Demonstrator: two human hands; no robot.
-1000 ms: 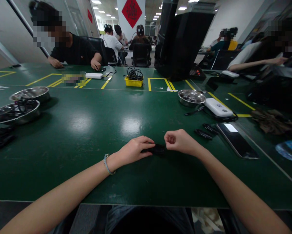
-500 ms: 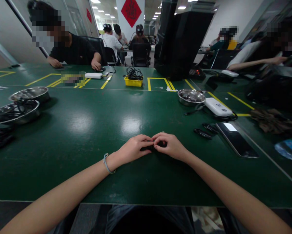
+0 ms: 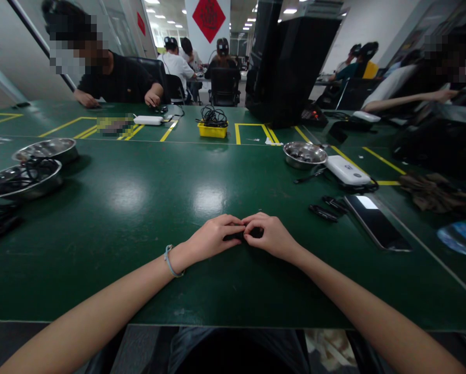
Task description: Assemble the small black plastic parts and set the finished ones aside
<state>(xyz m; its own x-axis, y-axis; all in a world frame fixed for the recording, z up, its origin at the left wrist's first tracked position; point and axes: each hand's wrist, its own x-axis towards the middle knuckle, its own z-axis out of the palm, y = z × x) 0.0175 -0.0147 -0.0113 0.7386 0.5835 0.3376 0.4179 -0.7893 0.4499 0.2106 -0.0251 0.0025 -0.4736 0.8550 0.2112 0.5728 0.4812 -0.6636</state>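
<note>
Both hands meet above the front middle of the green table (image 3: 166, 208), fingertips touching. My left hand (image 3: 214, 236) is closed, thumb and fingers pinching a small black piece (image 3: 233, 237) that is mostly covered. From the right, my right hand (image 3: 270, 234) pinches at the same spot, its thumb and forefinger curled into a ring. Whatever lies between its fingertips is too hidden to name. Right of the hands rest two small black parts (image 3: 323, 213) and a phone (image 3: 377, 223).
Steel bowls stand at left (image 3: 48, 176) and at back right (image 3: 305, 156). A white power bank (image 3: 347, 170) lies beside the right bowl. Farther back are a yellow basket of cables (image 3: 213, 130) and a large black box (image 3: 295, 72). A person in black (image 3: 120, 78) sits across the table.
My right hand's thumb and forefinger have shifted slightly left at the meeting point. My left hand stays nearly still.
</note>
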